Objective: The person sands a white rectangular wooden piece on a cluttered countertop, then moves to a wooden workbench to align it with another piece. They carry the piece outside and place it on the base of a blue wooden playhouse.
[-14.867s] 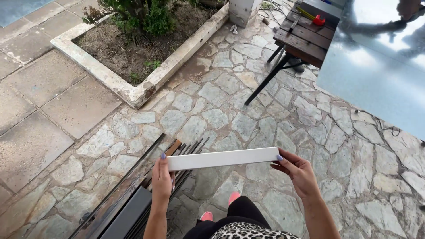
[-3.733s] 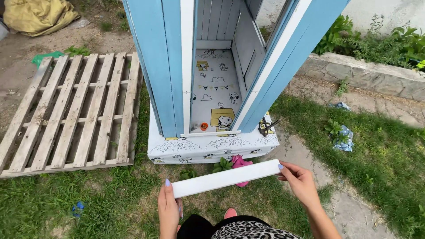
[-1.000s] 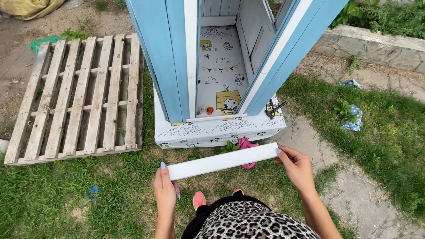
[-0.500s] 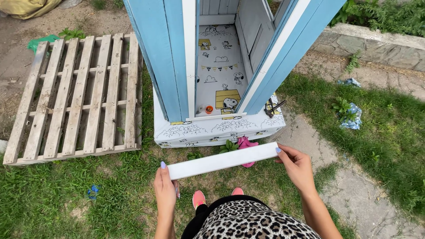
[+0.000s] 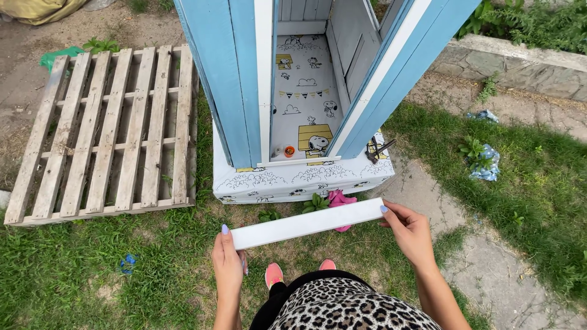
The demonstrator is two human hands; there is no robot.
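Grass lay underfoot, with a blue playhouse [image 5: 318,73] just ahead. One white board [image 5: 307,223] hung level and slightly tilted between the two hands, over the grass in front of the playhouse base. The left hand [image 5: 227,269] pinched its near end, fingers closed round it; the right hand [image 5: 411,231] gripped the far end the same way. Compared with a second before, little had shifted: the board sat in the same two-ended grip, and the playhouse stood at much the same distance. Against the view some seconds earlier, the doorway had come closer, and much earlier the board was being carried over stone paving instead, so the board had been brought to the playhouse and held ready before it.

Counted outward: one board, two hands, two pink shoes [image 5: 274,275] below. One pink cloth [image 5: 340,200] lay behind the board by the base. One hammer [image 5: 380,150] rested on the base's right corner, one small orange cup [image 5: 289,151] inside the doorway. One wooden pallet [image 5: 104,131] lay to the left, and two crumpled blue wrappers [image 5: 486,162] on the right.
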